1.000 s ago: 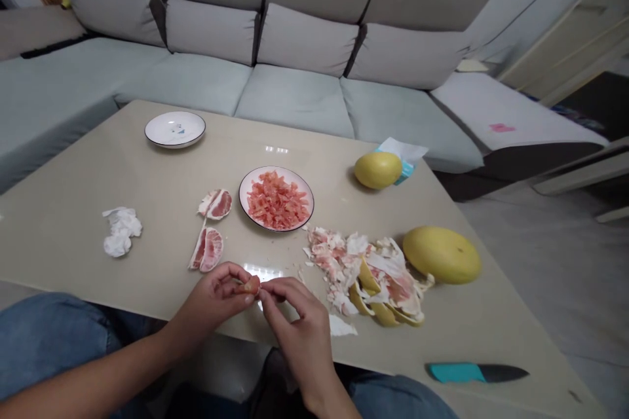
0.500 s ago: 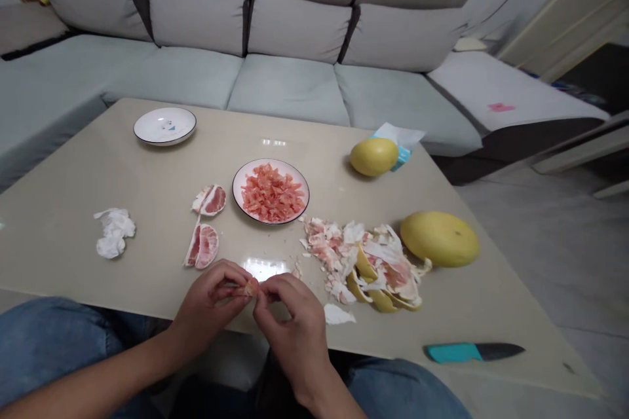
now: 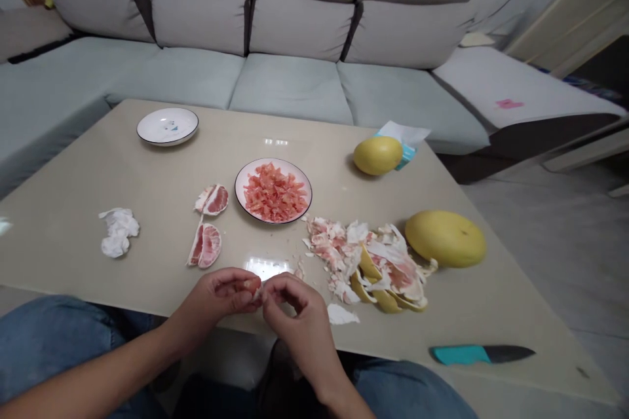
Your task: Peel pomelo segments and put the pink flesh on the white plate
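Pomelo piece (image 3: pixel 252 285), mostly hidden by fingers, is pinched between the narrowly closed left hand (image 3: pixel 219 293) and right hand (image 3: pixel 295 314), just in front of the pulp-filled plate (image 3: pixel 236 188).

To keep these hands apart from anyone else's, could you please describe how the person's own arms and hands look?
The left hand and the right hand are bare, with no glove, ring or watch visible. Neither the left forearm nor the right forearm shows a sleeve. Blue denim trousers cover the legs below them.
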`<state>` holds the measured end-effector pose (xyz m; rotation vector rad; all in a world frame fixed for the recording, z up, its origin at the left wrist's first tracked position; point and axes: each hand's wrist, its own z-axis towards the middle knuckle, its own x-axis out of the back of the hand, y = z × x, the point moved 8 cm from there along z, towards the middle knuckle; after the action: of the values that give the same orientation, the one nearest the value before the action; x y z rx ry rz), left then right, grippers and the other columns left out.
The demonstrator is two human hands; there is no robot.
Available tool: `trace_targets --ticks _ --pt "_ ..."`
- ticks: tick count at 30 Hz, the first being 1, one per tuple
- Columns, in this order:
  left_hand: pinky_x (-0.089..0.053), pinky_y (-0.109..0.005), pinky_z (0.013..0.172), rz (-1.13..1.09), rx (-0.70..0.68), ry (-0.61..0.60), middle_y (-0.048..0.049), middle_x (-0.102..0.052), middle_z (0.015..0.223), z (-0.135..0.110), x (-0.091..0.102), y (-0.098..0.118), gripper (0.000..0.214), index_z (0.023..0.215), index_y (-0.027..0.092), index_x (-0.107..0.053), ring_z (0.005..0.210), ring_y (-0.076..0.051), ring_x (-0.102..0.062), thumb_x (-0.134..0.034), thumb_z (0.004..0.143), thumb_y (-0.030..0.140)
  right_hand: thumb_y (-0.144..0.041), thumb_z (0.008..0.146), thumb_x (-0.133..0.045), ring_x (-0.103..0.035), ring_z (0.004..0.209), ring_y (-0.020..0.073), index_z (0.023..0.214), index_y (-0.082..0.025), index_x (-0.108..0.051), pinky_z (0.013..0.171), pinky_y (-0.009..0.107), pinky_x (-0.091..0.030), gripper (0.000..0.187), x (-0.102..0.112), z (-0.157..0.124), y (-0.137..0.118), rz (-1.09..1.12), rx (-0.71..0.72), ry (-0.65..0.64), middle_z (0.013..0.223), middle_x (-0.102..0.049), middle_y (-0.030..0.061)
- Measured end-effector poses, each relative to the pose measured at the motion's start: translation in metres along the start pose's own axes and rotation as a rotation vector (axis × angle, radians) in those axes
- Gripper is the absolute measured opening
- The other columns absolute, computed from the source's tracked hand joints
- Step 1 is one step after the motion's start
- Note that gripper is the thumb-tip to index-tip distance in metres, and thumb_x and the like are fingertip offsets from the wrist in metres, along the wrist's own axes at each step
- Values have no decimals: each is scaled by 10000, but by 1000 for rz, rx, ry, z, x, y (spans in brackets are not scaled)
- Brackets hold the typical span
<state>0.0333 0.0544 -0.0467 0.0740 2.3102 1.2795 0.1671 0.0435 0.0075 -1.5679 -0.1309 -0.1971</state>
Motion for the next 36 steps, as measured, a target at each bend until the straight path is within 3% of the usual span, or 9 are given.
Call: trace_targets --ticks 5,7,10,13,18,24,36 --pt "-514 -283 701 19 -54 32 -42 -708 856 1 4 9 290 931 172 -663 737 -165 -639 -799 692 266 -237 847 -576 -625 775 184 851 -205 -700 699 282 -499 128 16 5 3 -13 10 32 842 -685 48" --pt "-509 -264 681 54 -86 32 -40 -701 837 0 4 14 240 873 164 -653 723 -153 -625 -790 703 263 -259 868 -575 -630 803 192 827 -211 -705 725 291 -491 145 20 7 2 -61 20 28 842 -689 47" --pt "-522 -289 717 38 -62 22 -30 -699 861 -1 2 15 219 860 175 -645 738 -154 -632 -779 716 271 -288 858 -617 -627 789 189 886 -213 -709 735 299 -492 122 18 7 1 -95 26 -32 851 -684 46" --pt "-519 -327 781 -2 -28 -12 -22 -701 863 -2 -3 14 210 850 184 -642 809 -178 -649 -781 713 262 -278 818 -679 -624 816 181 1065 -232 -671 751 299 -511 250 11 5 0 -50 41 -96 989 -669 56" --pt "-484 -281 772 44 -103 -57 -10 -695 794 -3 -8 23 183 833 186 -662 802 -169 -633 -784 701 220 -205 821 -667 -627 736 147 934 -230 -705 677 250 -525 122 -1 2 -3 12 50 -178 872 -678 24" --pt "-471 -297 809 110 -122 -91 -16 -691 819 -7 -10 24 128 842 192 -677 826 -177 -629 -751 738 201 -174 772 -692 -639 686 137 897 -228 -734 608 215 -531 142 -2 0 -1 18 -1 -195 843 -697 24" --pt "-470 -270 730 142 -54 -102 -12 -682 760 -6 -8 23 132 777 178 -683 755 -164 -619 -782 702 224 -323 726 -742 -627 578 131 830 -185 -755 514 205 -490 173 -7 -2 18 192 -262 -213 699 -703 26"
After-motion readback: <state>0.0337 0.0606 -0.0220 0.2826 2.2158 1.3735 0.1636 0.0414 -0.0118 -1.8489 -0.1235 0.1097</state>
